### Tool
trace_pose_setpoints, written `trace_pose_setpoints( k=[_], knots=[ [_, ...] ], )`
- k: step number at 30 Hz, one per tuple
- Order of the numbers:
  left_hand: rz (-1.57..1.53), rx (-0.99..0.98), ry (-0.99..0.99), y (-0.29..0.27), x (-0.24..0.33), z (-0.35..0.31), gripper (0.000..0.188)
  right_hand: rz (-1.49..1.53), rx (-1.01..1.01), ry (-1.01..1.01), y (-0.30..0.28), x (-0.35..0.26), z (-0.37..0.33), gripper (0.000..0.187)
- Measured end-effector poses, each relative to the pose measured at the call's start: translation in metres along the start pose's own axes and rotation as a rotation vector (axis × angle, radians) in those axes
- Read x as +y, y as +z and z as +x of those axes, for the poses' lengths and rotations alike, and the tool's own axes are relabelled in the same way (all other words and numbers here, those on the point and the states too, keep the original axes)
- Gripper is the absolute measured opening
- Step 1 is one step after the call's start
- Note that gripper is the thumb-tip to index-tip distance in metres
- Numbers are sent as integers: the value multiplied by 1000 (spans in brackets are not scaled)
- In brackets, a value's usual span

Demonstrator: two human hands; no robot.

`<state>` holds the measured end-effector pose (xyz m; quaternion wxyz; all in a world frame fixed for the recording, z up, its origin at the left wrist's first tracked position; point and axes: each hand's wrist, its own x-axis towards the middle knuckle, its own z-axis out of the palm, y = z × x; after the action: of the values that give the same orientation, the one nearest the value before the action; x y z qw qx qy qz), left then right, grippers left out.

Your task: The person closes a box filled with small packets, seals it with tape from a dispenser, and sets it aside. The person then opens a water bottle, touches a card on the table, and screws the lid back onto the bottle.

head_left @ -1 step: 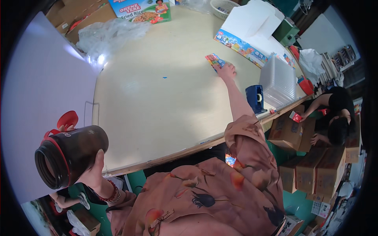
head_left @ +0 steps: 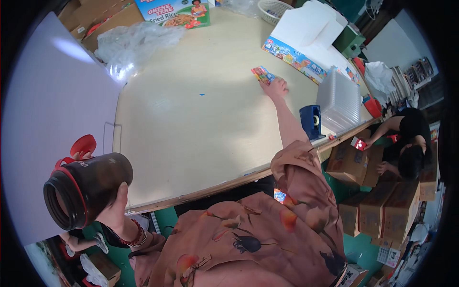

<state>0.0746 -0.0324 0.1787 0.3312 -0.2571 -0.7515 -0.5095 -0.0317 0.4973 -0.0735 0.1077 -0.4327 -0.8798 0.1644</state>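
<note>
My left hand (head_left: pixel 114 211) is wrapped round a dark water bottle (head_left: pixel 100 184) at the near left, beyond the table's edge. The bottle lies tilted, its wide uncapped mouth facing the lower left. A red lid (head_left: pixel 83 145) hangs by a red strap at its far side, where some of my fingertips show. Across the table, my right hand (head_left: pixel 276 88) is closed on the near end of a small, flat, colourful packet (head_left: pixel 261 73) lying on the tabletop. Part of that packet is hidden under my fingers.
A blue tape dispenser (head_left: pixel 311 122) and stacked clear plastic trays (head_left: pixel 338 100) stand right of my forearm. Behind are an open display box (head_left: pixel 301 36), a basket (head_left: pixel 272 12) and crumpled plastic (head_left: pixel 134 45). At right, another person (head_left: pixel 406 138) works over cartons (head_left: pixel 349 160).
The whole view has shifted very slightly. Both hands, the bottle and the packet stay as they were.
</note>
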Motion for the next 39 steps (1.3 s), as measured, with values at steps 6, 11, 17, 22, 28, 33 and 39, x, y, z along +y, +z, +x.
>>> trace_pose_setpoints(
  k=[6, 11, 17, 22, 28, 33, 39],
  knots=[
    [51, -97, -99, -7, 1, -2, 97, 46, -113, -106, -18, 5, -20, 70],
    [-40, -125, 10, 17, 2, 8, 97, 454, -133, -531, -45, 13, -69, 46],
    [-123, -190, 72, 34, 6, 9, 101, 781, -565, -578, -64, 4, -165, 9],
    [-151, -190, 54, 41, 10, 8, 101, 355, -228, -721, -38, 9, -186, 19],
    [-146, -248, 54, 27, 11, 6, 100, 214, -140, -664, -32, 2, -190, 36],
    [-188, -183, 52, 26, 11, 4, 100, 228, -138, -761, -51, -2, -195, 38],
    [-134, -203, 91, 31, 10, 8, 101, 194, -215, -904, -49, 11, -210, 31]
  ],
)
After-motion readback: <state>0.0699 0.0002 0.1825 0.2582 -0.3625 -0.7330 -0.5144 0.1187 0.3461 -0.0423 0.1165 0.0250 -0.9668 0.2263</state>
